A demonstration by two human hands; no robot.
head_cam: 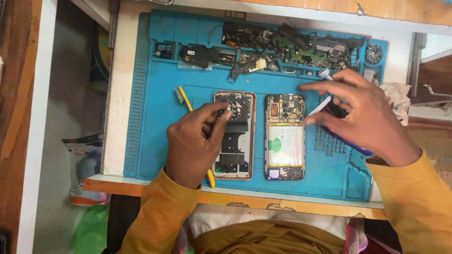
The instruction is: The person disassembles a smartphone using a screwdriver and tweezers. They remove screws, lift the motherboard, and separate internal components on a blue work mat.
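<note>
A blue mat [155, 117] is spread over a white table [120, 94]. Two opened phones are laid side by side at its middle: a back cover [234, 155] with a pink rim on the left, and a phone body [284, 137] just to its right. A pale rectangular battery [285, 146] with a green label is seen in the body, below the circuit board.

The left hand [194, 143] is placed over the upper part of the back cover. Its thumb and forefinger are pinched narrowly on a small dark part [234, 112] at the top of the cover. A yellow brush [184, 99] lies under this hand, bristles toward the top of the mat.

The right hand [365, 117] is held over the right side of the mat, just beside the phone body. A dark tool [346, 136] with red and blue parts is gripped in its palm, while the forefinger and thumb are stretched out toward the phone body. A small silver cap [324, 73] shows above the knuckles.

A heap of dark scrap parts [292, 47] fills the trays along the mat's top edge. A crumpled cloth [395, 96] lies at the right edge.
</note>
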